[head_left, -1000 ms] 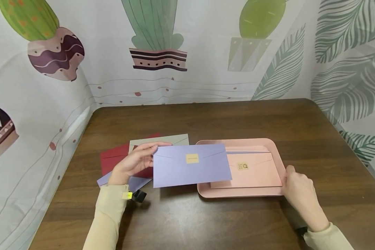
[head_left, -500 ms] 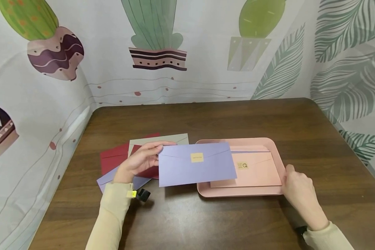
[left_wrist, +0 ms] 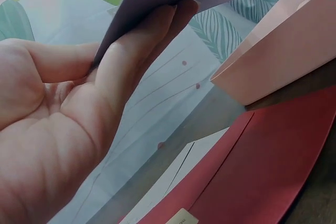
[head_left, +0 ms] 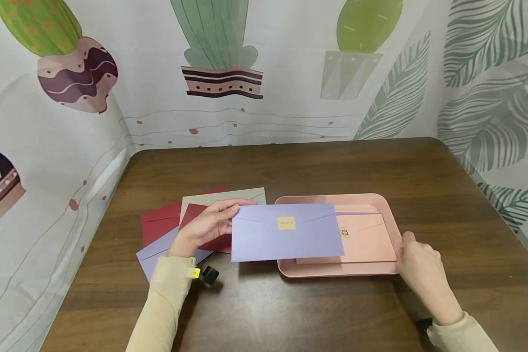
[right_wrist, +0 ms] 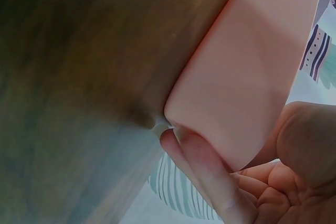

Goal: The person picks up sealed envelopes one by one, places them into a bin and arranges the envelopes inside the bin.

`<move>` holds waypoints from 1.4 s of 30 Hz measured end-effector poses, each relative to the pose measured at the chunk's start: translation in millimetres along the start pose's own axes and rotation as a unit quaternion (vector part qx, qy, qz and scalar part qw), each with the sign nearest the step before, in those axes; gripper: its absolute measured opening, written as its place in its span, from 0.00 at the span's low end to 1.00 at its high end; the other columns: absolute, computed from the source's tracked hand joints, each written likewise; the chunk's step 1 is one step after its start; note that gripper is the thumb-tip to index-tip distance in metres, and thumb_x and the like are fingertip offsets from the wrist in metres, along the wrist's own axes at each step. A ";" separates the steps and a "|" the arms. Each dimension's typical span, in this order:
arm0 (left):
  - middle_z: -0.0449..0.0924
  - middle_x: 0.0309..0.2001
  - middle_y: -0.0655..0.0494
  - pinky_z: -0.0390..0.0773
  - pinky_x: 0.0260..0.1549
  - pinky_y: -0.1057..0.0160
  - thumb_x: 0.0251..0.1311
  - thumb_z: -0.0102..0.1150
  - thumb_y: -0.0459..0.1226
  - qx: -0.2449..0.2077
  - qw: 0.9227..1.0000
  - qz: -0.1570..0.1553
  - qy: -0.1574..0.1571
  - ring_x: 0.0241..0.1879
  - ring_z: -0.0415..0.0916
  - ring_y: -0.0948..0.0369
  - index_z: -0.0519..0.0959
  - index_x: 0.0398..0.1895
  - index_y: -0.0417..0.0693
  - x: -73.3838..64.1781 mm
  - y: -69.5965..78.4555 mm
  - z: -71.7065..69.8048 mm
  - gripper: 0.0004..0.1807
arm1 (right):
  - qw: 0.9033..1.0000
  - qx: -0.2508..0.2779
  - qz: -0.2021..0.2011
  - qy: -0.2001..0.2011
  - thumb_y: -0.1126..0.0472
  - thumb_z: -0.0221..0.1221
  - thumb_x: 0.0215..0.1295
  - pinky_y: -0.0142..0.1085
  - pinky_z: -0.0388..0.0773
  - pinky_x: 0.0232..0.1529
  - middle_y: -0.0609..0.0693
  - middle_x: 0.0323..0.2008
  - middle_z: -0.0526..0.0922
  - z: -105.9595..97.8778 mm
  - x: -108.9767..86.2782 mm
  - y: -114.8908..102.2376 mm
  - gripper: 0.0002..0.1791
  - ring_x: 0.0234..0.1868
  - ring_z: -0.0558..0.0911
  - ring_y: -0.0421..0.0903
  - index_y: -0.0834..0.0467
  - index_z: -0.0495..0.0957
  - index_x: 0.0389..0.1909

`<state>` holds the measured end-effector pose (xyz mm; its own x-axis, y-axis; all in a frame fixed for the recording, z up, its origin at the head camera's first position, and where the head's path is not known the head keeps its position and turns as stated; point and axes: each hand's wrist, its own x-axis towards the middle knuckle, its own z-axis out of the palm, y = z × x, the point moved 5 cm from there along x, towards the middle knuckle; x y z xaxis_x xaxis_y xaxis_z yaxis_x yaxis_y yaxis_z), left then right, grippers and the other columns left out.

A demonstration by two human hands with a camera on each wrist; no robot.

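A lavender envelope with a pale yellow sticker is pinched at its left edge by my left hand, thumb on one face and fingers behind. It is held above the table, its right part over a pink tray. Inside the tray lies a pink envelope with a gold clover sticker, on top of other envelopes whose edges show behind it. At the tray's right end my right hand grips the wall; in the right wrist view the fingers press the tray's outer side.
Left of the tray, partly under my left hand, lie red envelopes, a grey-green envelope and another lavender envelope, overlapping. The brown wooden table meets a patterned cloth at the back.
My left hand has moved to the right with the lavender envelope, which covers more of the pink envelope in the tray. My right hand and the tray have stayed in place.
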<state>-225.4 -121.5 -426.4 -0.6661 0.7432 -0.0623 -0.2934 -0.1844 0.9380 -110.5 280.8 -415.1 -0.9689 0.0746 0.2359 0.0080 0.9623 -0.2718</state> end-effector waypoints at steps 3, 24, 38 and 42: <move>0.80 0.54 0.55 0.83 0.46 0.60 0.75 0.37 0.31 -0.001 1.000 0.000 -0.001 0.47 0.82 0.60 0.62 0.68 0.33 1.0 -1.3 0.7 0.22 | 1.000 0.001 -0.005 0.006 0.74 0.51 0.52 0.58 0.66 0.15 0.62 0.09 0.69 -1.4 -0.2 -1.1 0.07 0.13 0.72 0.65 0.66 0.62 0.22; 0.81 0.52 0.56 0.82 0.47 0.61 0.74 0.39 0.30 -0.004 0.999 -0.019 0.032 0.47 0.82 0.62 0.58 0.69 0.29 16.8 -12.2 7.3 0.23 | 1.000 0.000 -0.005 0.006 0.73 0.51 0.51 0.58 0.67 0.15 0.63 0.09 0.69 -1.1 -2.2 -1.8 0.07 0.13 0.72 0.67 0.66 0.62 0.22; 0.82 0.51 0.56 0.82 0.46 0.61 0.74 0.39 0.30 -0.006 0.999 -0.022 0.036 0.46 0.83 0.62 0.58 0.68 0.28 26.2 -14.8 12.5 0.23 | 1.000 -0.002 -0.007 0.006 0.73 0.51 0.52 0.57 0.66 0.14 0.63 0.09 0.69 -0.5 -1.5 -1.7 0.07 0.13 0.72 0.66 0.66 0.62 0.22; 0.82 0.50 0.56 0.82 0.46 0.61 0.74 0.39 0.30 -0.005 0.999 -0.025 0.033 0.45 0.83 0.62 0.59 0.68 0.29 29.5 -17.2 14.6 0.22 | 1.000 -0.004 -0.012 0.009 0.73 0.52 0.51 0.57 0.66 0.14 0.62 0.09 0.68 -0.5 -1.4 -2.1 0.07 0.12 0.72 0.66 0.66 0.62 0.22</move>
<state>-230.0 -87.0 -439.4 -0.6938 0.7080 -0.1318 -0.3344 -0.1547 0.9296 -109.0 278.7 -414.3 -0.9640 0.0572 0.2595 -0.0124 0.9657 -0.2592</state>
